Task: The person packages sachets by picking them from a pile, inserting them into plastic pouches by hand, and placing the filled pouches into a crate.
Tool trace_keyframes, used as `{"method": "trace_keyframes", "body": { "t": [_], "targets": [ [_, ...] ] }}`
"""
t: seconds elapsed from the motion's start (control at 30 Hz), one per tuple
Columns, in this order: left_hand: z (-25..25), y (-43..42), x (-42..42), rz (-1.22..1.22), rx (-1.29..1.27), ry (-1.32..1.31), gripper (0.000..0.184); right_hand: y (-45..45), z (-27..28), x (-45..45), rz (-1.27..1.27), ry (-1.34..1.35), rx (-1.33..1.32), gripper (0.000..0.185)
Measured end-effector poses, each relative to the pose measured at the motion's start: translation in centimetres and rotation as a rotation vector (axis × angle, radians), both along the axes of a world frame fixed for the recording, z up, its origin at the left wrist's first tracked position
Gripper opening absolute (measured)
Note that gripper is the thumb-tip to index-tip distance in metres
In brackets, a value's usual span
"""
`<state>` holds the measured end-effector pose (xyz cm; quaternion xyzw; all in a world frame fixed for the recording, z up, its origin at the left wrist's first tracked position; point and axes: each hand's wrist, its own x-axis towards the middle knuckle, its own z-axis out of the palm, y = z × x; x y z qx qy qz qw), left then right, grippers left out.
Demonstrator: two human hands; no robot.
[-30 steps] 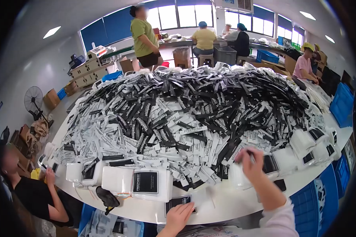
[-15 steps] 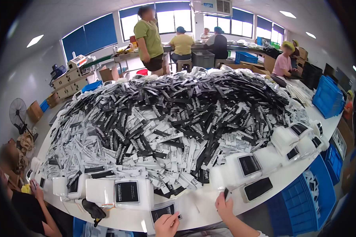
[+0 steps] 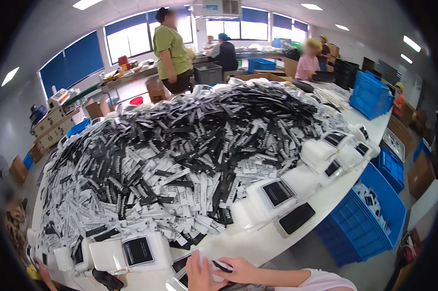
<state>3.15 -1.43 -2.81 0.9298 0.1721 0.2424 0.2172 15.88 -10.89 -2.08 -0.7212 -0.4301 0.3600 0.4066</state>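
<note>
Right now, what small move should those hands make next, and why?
Probably bring the small dark piece over to the black-labelled packet: the right hand pinches the piece, the left hand is close beside it, and the packet lies on the table, partly hidden by the left hand.

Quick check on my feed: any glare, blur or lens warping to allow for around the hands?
Head view: strong wide-angle warping, black corners; head view: windows blown out white; head view: shine on the plastic-wrapped white packs; head view: left hand and right hand clear enough to tell apart, but the dark item in the right is too small to read.
</note>
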Motion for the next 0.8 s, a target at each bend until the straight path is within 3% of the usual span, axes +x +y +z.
{"method": "trace_keyframes", "body": {
  "t": [0.07, 0.1, 0.13, 0.2, 0.33, 0.4, 0.43, 0.53, 0.7, 0.8],
  "targets": [
    [-0.6, -0.2, -0.2, 0.047, 0.021, -0.086, 0.081, 0.1, 0.3, 0.6, -0.017, -0.053, -0.024, 0.036],
    [-0.9, 0.1, -0.1, 0.044, 0.192, -0.091, 0.083, 0.2, 0.0, 0.8, -0.013, -0.103, -0.032, 0.035],
    [-1.1, 0.2, 0.0, 0.04, 0.203, -0.119, 0.084, 0.3, -0.2, 0.9, -0.006, -0.153, -0.04, 0.034],
    [-0.7, 0.1, 0.0, 0.04, 0.219, -0.168, 0.086, 0.3, 0.1, 0.0, -0.015, 0.008, 0.112, 0.033],
    [1.1, 0.1, 0.0, 0.003, -0.114, -0.082, 0.084, 0.0, -2.2, -0.8, 0.069, 0.218, 0.12, 0.032],
    [0.4, 0.5, -0.8, -0.059, -0.238, 0.095, 0.083, 0.1, -1.9, -0.6, 0.111, 0.16, 0.199, 0.034],
    [0.5, 0.5, -1.0, -0.088, -0.276, 0.012, 0.08, 0.2, -1.3, -0.4, 0.133, 0.13, 0.239, 0.034],
    [-0.5, 0.2, -1.5, -0.114, -0.32, -0.137, 0.08, 0.2, 3.2, 0.0, 0.105, 0.201, -0.039, 0.034],
    [-0.1, 0.8, -2.4, -0.101, -0.309, -0.136, 0.071, 0.2, 4.3, 1.7, 0.315, 0.265, -0.045, 0.044],
    [-1.6, 0.0, -2.3, -0.094, -0.209, -0.118, 0.069, 0.7, 1.9, 2.5, 0.37, -0.028, -0.093, 0.041]
  ]
}}
